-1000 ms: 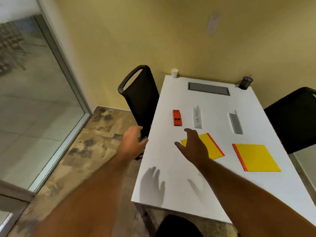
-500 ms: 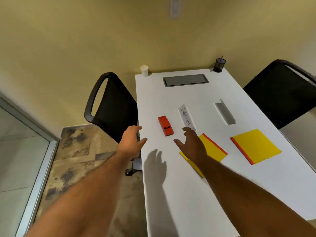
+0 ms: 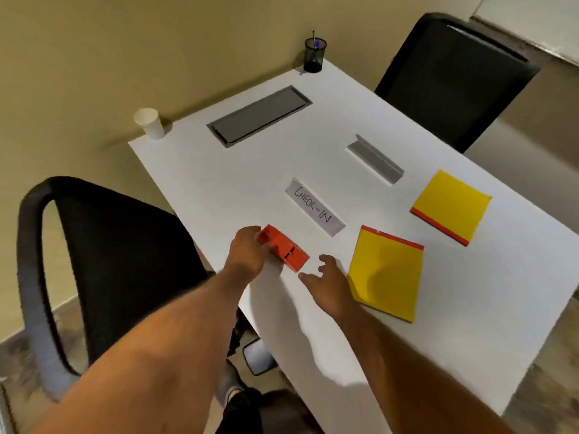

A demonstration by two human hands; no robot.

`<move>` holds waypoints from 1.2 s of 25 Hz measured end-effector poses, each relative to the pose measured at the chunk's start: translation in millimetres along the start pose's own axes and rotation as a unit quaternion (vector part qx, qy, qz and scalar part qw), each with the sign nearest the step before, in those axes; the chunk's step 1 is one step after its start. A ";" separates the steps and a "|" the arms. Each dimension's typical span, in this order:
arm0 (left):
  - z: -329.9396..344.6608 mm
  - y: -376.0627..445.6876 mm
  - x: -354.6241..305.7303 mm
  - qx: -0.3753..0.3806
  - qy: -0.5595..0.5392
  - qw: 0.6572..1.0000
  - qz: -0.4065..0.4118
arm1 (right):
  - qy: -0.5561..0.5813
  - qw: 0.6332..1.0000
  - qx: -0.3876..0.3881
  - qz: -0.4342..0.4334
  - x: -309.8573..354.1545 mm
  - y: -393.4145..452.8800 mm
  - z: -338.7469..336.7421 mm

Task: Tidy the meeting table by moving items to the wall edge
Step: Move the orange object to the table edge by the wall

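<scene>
A small red box (image 3: 286, 251) lies on the white table (image 3: 250, 183) near its left edge. My left hand (image 3: 247, 253) is curled around the box's near-left end, fingers touching it. My right hand (image 3: 327, 285) hovers just right of the box, fingers spread, holding nothing. A white "CHECK-IN" name sign (image 3: 315, 206) lies beyond the box. A grey sign holder (image 3: 374, 158) lies further right. Two yellow notepads with red spines lie on the right: one (image 3: 387, 277) beside my right hand, one (image 3: 451, 206) farther off.
At the wall edge stand a white paper cup (image 3: 149, 123) and a black mesh pen cup (image 3: 315, 55), with a grey cable hatch (image 3: 258, 115) between them. Black chairs stand at the left (image 3: 103, 261) and far right (image 3: 454, 79) of the table.
My left hand moved from beside the table onto the red box and closed around its end. My right hand stayed near the yellow notepad. The view swung right and closer.
</scene>
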State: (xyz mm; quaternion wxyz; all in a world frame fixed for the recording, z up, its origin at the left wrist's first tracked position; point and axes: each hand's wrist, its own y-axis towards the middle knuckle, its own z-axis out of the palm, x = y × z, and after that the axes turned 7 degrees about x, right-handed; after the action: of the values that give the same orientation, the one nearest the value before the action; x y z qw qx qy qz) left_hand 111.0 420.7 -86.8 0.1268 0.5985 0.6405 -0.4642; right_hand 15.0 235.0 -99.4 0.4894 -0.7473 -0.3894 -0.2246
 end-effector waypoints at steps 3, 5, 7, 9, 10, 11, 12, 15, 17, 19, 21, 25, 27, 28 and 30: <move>-7.4 34.8 16.5 0.062 0.019 0.998 0.011 | 0.011 0.998 -0.034 0.049 5.9 19.8 29.1; -9.7 49.3 27.0 0.091 0.048 0.994 0.030 | 0.020 0.997 -0.049 0.053 15.9 31.5 44.9; -11.9 58.2 32.5 0.121 0.037 0.991 0.048 | 0.019 0.995 -0.081 0.055 27.3 38.4 59.7; -14.5 62.3 29.5 0.120 -0.018 0.992 0.036 | 0.042 0.991 -0.114 0.057 35.0 37.4 70.9; -16.1 62.8 27.3 0.107 -0.051 0.993 0.022 | 0.064 0.988 -0.127 0.057 38.0 34.2 74.6; -19.0 62.1 24.5 0.090 -0.083 0.992 0.008 | 0.091 0.984 -0.139 0.059 41.0 29.3 76.7; -24.0 60.6 21.0 0.074 -0.110 0.991 0.002 | 0.115 0.980 -0.149 0.061 45.9 21.8 77.2; -44.6 49.2 4.5 0.056 -0.167 0.984 0.015 | 0.156 0.970 -0.183 0.028 66.4 -2.7 70.8; -62.1 37.4 -8.3 0.063 -0.189 0.979 0.032 | 0.167 0.964 -0.209 -0.004 83.3 -16.3 63.1; -79.6 28.9 -21.5 0.070 -0.194 0.978 0.044 | 0.171 0.959 -0.224 -0.029 100.4 -21.2 53.5; -104.4 13.9 -32.6 0.059 -0.216 0.973 0.060 | 0.182 0.954 -0.227 -0.077 120.9 -30.5 45.9; -160.1 -10.3 -48.3 0.019 -0.284 0.955 0.079 | 0.275 0.934 -0.188 -0.130 162.3 -39.0 43.2; -181.0 -12.9 -49.9 0.007 -0.306 0.948 0.090 | 0.304 0.931 -0.160 -0.127 175.3 -37.9 49.5; -188.9 -11.2 -50.4 0.001 -0.312 0.946 0.094 | 0.327 0.927 -0.143 -0.118 181.5 -36.3 53.1; -204.9 -3.1 -48.6 -0.006 -0.328 0.940 0.095 | 0.387 0.911 -0.108 -0.095 196.9 -31.6 67.5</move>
State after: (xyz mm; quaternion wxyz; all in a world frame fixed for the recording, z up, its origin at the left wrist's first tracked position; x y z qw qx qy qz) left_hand 201.1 542.6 59.5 0.3772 0.4699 0.5064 -0.6169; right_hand 103.9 374.4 31.0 0.4948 -0.6096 -0.2116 -0.5820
